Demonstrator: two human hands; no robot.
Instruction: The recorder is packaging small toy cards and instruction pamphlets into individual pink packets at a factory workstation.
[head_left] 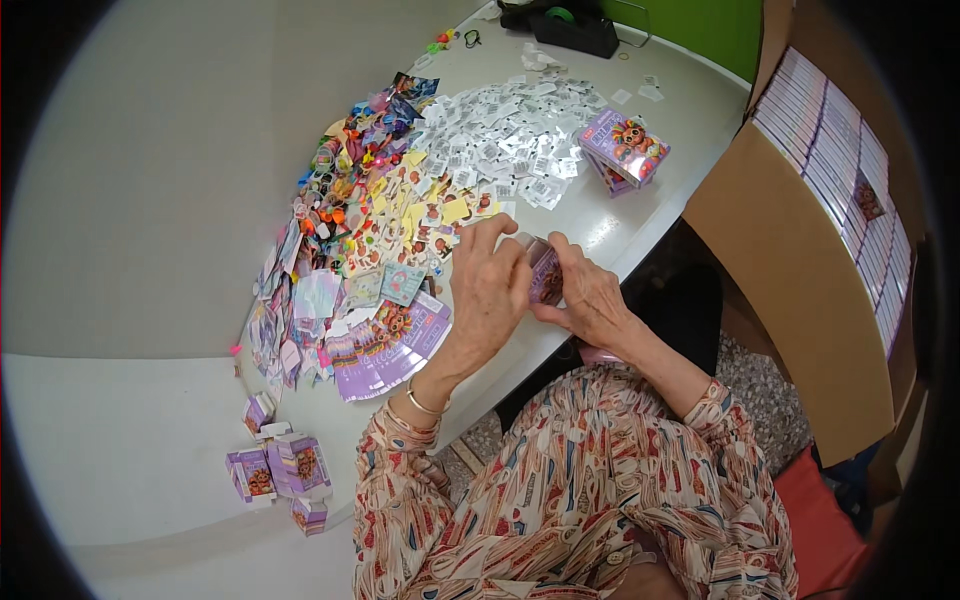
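A small purple printed box (546,276) is held up over the table's near edge. My right hand (592,300) grips its right side, thumb below and fingers above. My left hand (487,285), with a bangle at the wrist, is curled against the box's left side and upper end. Its fingertips bend over the box's pale top, and my hands hide much of the box. Next to my left wrist, a fan of flat purple printed cartons (395,348) lies on the table, with small printed packets (403,284) just above.
White printed slips (510,135) and yellow character cutouts (415,205) are heaped beyond my hands. Colourful trinkets (335,190) line the left. Stacked purple boxes (622,150) stand right. A large cardboard carton (800,270) holds rows of boxes. Several purple boxes (285,470) sit lower left.
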